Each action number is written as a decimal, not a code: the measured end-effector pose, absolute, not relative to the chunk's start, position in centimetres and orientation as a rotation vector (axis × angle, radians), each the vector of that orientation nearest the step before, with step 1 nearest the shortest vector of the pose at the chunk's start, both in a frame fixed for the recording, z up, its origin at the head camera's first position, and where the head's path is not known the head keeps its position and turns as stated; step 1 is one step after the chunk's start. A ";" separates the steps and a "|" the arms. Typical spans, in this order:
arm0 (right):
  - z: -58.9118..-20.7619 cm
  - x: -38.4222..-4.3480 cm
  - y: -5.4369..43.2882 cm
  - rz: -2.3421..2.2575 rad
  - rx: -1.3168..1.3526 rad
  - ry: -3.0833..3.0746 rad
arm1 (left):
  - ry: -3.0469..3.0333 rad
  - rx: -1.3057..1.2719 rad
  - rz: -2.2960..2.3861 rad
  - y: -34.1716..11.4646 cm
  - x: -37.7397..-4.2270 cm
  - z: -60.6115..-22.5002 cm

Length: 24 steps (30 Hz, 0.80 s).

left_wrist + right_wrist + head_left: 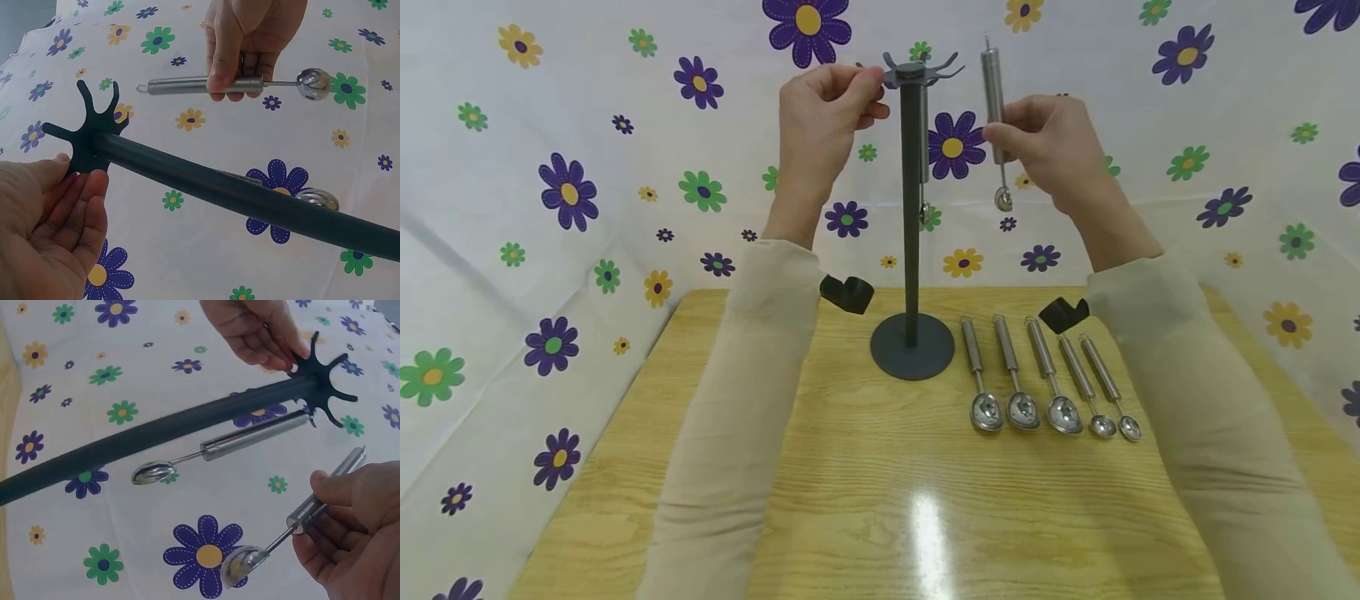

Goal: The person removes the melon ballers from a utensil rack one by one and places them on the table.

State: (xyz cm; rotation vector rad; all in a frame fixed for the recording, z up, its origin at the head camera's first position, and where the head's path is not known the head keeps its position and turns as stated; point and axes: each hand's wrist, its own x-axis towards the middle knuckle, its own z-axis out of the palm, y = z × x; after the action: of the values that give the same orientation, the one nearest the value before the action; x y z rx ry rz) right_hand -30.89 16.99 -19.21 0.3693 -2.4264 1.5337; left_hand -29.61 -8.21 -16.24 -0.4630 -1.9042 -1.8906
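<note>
My left hand (pixel 823 117) pinches one arm of the hooked top (pixel 94 125) of a dark grey stand (pixel 911 208), thumb and fingers at its rim. To the right of the stand, my right hand (pixel 1048 146) grips the handle of a metal measuring spoon (pixel 993 100), hanging loop up and bowl down. Thumb and fingers close round the lower handle, apart from the hooks. Another measuring spoon (pixel 250 437) hangs from a hook, bowl lowest; in the head view the post partly covers it.
Several measuring spoons (pixel 1043 358) lie in a row on the wooden table (pixel 850 483), handles pointing away, bowls of differing sizes. The stand's round base (pixel 913 367) rests left of them. A flower-patterned cloth (pixel 700 217) hangs behind and at the sides.
</note>
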 end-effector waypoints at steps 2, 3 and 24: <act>-19.2 -30.8 17.9 1.584 0.347 -2.373 | -1.893 -0.450 -1.895 -8.1 -29.6 -16.4; -19.3 -30.8 18.4 1.605 0.331 -2.361 | -1.888 -0.447 -1.894 -8.1 -29.7 -16.4; -27.4 -26.1 26.8 1.473 0.091 -2.719 | -1.846 -0.461 -1.881 -8.0 -29.7 -16.7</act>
State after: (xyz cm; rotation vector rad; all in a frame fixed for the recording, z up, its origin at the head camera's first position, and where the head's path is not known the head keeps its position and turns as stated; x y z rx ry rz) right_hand -26.11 26.81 -27.42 0.0914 -2.7193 1.4732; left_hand -29.69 -8.03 -16.68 -0.4613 -1.8459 -1.8805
